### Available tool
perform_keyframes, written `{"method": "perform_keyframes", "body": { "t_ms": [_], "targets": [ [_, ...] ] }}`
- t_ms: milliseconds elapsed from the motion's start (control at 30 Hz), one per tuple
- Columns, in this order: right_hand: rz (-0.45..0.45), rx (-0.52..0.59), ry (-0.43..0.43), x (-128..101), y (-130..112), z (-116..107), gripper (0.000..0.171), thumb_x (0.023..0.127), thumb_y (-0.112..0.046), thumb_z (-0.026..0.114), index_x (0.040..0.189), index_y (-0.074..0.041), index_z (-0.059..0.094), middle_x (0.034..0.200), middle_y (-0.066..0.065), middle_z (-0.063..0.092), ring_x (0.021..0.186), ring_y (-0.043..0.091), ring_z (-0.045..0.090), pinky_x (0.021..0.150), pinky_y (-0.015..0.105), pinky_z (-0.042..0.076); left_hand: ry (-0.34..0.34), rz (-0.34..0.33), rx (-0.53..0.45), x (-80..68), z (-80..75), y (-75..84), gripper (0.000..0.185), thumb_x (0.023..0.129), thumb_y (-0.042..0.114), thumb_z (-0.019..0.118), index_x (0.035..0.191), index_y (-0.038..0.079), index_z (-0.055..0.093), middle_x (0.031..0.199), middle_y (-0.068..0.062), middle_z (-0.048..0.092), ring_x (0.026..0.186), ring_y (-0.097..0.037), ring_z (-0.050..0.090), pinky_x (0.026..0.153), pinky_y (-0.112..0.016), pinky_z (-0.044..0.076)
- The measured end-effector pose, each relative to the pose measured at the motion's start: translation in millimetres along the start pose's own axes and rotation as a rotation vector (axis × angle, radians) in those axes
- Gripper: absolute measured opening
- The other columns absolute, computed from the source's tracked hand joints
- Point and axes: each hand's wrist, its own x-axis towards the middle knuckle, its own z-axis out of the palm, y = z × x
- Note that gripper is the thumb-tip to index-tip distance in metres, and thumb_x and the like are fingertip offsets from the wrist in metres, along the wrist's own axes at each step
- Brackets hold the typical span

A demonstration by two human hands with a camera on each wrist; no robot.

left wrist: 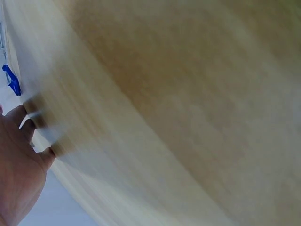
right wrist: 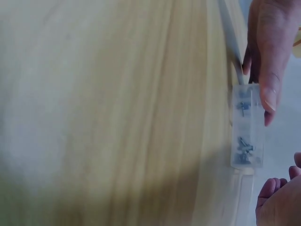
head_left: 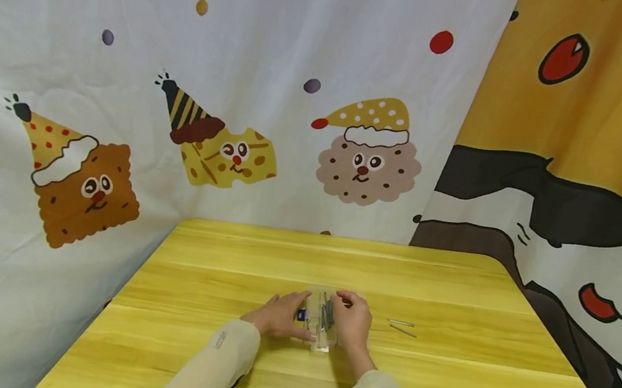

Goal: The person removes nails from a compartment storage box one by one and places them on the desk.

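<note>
One left hand (head_left: 283,315) clamped on clear box (right wrist: 243,126); right hand (head_left: 353,323) curled beside it, grip there: cannot tell.

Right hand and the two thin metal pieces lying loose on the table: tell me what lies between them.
Only bare wooden tabletop lies between the right hand and the two thin metal pieces; the head view shows it.

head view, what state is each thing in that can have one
Clear box: apparently open, metal pieces inside
Blue latch: seems unfastened
Two slim metal rods: lying loose on the table
Left hand: holding the box's latch side
Right hand: at the box, fingers curled, grip unclear
</note>
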Motion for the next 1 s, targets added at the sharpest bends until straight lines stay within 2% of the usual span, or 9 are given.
{"method": "perform_keyframes", "body": {
  "t_ms": [200, 400, 667, 1000],
  "targets": [
    [-0.026, -0.03, 0.044, -2.7, 2.5, 3.9, 0.015, 0.092, -0.015, 0.071, 0.099, -0.003, 0.076, 0.095, 0.011, 0.069, 0.088, 0.026, 0.065, 0.071, 0.04, 0.055, -0.001, 0.004, -0.004, 1.2, -0.4, 1.2, 0.108, 0.079, 0.07, 0.069, 0.159, 0.014, 0.024, 0.158, -0.009, 0.033, 0.145, -0.027, 0.032, 0.119, -0.054, 0.015],
    [-0.005, -0.051, 0.035, -6.1, 3.4, 6.4, 0.014, 0.091, -0.016, 0.072, 0.097, -0.004, 0.077, 0.097, 0.011, 0.069, 0.088, 0.026, 0.065, 0.072, 0.039, 0.055, 0.009, 0.007, -0.002, 0.1, -1.2, 1.8, 0.109, 0.078, 0.068, 0.071, 0.158, 0.011, 0.025, 0.157, -0.011, 0.035, 0.144, -0.029, 0.033, 0.119, -0.054, 0.016],
    [-0.018, -0.063, 0.013, -10.6, 6.0, 9.6, 0.015, 0.09, -0.013, 0.073, 0.1, -0.003, 0.077, 0.098, 0.012, 0.068, 0.086, 0.025, 0.064, 0.07, 0.038, 0.054, 0.003, -0.006, 0.0, -0.6, -0.6, 1.3, 0.107, 0.079, 0.068, 0.07, 0.159, 0.013, 0.024, 0.158, -0.011, 0.033, 0.145, -0.028, 0.031, 0.12, -0.052, 0.014],
    [-0.057, -0.123, 0.03, -12.8, 13.7, 13.3, 0.008, 0.086, -0.011, 0.075, 0.09, -0.005, 0.079, 0.09, 0.01, 0.073, 0.077, 0.022, 0.065, 0.064, 0.038, 0.052, -0.005, -0.007, -0.008, -1.2, -0.7, 2.2, 0.108, 0.08, 0.068, 0.07, 0.159, 0.014, 0.022, 0.159, -0.01, 0.032, 0.145, -0.029, 0.03, 0.119, -0.054, 0.014]
  ]
}}
